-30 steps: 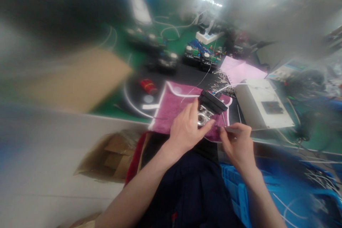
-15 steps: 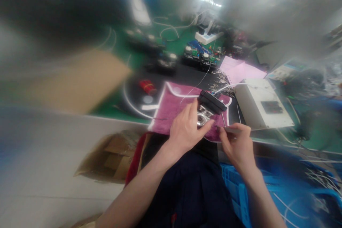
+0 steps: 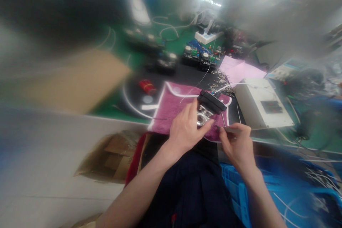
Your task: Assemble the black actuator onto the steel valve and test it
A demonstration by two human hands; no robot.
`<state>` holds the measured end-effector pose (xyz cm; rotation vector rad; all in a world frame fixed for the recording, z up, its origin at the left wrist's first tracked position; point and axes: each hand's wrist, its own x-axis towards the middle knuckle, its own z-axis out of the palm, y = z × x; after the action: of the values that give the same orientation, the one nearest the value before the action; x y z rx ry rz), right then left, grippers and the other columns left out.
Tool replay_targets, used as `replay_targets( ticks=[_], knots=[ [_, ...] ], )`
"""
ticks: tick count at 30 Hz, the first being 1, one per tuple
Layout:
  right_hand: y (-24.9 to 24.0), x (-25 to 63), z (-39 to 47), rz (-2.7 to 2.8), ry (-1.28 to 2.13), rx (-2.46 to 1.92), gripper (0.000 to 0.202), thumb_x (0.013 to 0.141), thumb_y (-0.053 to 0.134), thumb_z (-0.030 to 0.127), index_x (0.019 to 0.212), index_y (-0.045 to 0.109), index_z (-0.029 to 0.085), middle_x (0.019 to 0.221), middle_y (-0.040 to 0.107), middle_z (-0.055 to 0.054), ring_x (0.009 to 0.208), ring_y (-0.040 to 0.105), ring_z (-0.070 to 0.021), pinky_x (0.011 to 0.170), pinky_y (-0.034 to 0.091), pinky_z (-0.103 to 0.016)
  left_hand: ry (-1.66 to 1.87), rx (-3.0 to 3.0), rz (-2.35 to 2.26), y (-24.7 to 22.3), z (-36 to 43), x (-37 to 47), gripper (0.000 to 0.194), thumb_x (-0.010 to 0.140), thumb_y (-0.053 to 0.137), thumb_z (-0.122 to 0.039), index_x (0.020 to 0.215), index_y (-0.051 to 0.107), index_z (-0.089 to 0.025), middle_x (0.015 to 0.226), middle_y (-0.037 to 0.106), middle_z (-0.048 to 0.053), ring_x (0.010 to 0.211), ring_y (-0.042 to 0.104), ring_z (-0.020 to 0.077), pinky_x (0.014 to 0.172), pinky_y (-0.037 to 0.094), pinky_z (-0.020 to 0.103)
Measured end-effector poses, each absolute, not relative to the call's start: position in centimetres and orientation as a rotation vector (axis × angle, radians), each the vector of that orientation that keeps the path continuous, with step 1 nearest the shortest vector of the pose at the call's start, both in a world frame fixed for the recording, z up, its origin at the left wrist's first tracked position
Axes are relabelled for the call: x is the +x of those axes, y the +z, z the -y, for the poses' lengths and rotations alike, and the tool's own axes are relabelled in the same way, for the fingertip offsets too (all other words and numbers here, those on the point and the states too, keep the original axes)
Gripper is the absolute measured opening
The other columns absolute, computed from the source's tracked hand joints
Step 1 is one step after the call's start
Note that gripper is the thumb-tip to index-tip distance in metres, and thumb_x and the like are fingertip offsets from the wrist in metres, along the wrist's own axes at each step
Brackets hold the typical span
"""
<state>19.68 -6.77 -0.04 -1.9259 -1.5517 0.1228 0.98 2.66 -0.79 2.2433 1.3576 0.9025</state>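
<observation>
On a purple cloth [image 3: 163, 115] with white edging lies a device with a black housing [image 3: 212, 102] and a silvery metal body [image 3: 202, 118] with a round opening. My left hand [image 3: 185, 126] grips the metal body from its left side, thumb along the near edge and fingers towards the housing. Just right of the device, my right hand [image 3: 237, 140] pinches a thin bent metal rod [image 3: 223, 118], which looks like a hex key. One end of the rod points up towards the housing; whether it touches is unclear. A white cable [image 3: 227, 86] runs from behind the housing.
A white box [image 3: 263, 105] with a dark panel stands to the right. Small metal parts [image 3: 217, 82] lie scattered behind the cloth, near pink paper [image 3: 242, 71]. Further back are similar black units [image 3: 207, 60] and a power strip [image 3: 208, 37]. A red spool [image 3: 147, 86] lies left.
</observation>
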Motion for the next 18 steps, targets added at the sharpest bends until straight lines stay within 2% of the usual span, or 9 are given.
replay_targets(
  ticks=[7,18],
  knots=[
    [-0.48,19.98,6.95,1.533,0.143,-1.945,0.039,0.094,0.070,0.047,0.114,0.049,0.021,0.074,0.075,-0.003,0.055,0.072,-0.0193,0.051,0.053,-0.027,0.929,2.244,-1.349,-0.98,-2.66,1.03,0.083,0.097,0.054,-0.067,0.158,0.033,-0.014,0.134,0.064,0.017,0.120,0.068,0.0327,0.095,0.058,0.043],
    [-0.10,19.76,6.86,1.531,0.143,-1.925,0.037,0.094,0.070,0.045,0.112,0.049,0.022,0.072,0.074,-0.001,0.050,0.069,-0.0178,0.047,0.050,-0.025,0.928,2.240,-1.346,-0.88,-2.70,1.00,0.082,0.098,0.053,-0.067,0.157,0.033,-0.015,0.137,0.064,0.017,0.122,0.068,0.0324,0.096,0.058,0.043]
  ],
)
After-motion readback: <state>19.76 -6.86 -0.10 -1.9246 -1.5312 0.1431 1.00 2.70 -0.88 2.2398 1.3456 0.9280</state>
